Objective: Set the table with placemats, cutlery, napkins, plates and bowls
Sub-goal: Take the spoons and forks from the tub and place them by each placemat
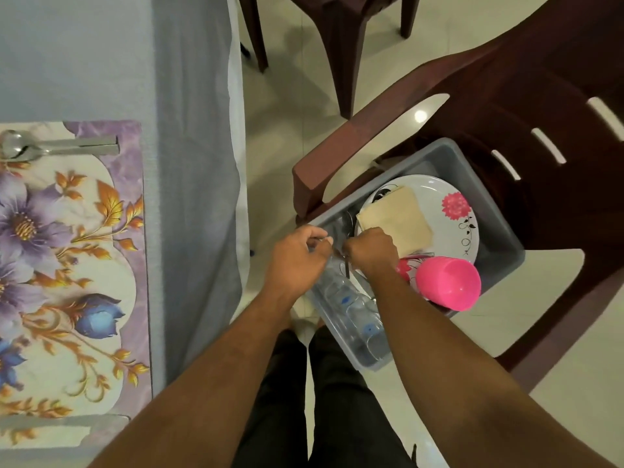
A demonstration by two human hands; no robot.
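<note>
Both hands reach into a grey tub (486, 211) that sits on a brown plastic chair. My left hand (297, 255) is closed, its fingertips pinching a metal piece of cutlery at the tub's near-left wall. My right hand (369, 249) is a fist around another piece of cutlery (347, 270), whose thin dark handle hangs below it. More cutlery (344, 222) lies just beyond the hands. A white plate with a pink flower (456, 211) carries a folded beige napkin (396, 217). On the table at left lies a floral placemat (67, 265) with a spoon (20, 146) across its far end.
A clear plastic bottle (351, 309) lies along the tub's near side, and a pink cup (449, 282) rests on its side by the plate. The brown chair (526, 96) curves around the tub; a second chair (337, 35) stands farther off. A grey tablecloth (196, 163) hangs over the table's edge.
</note>
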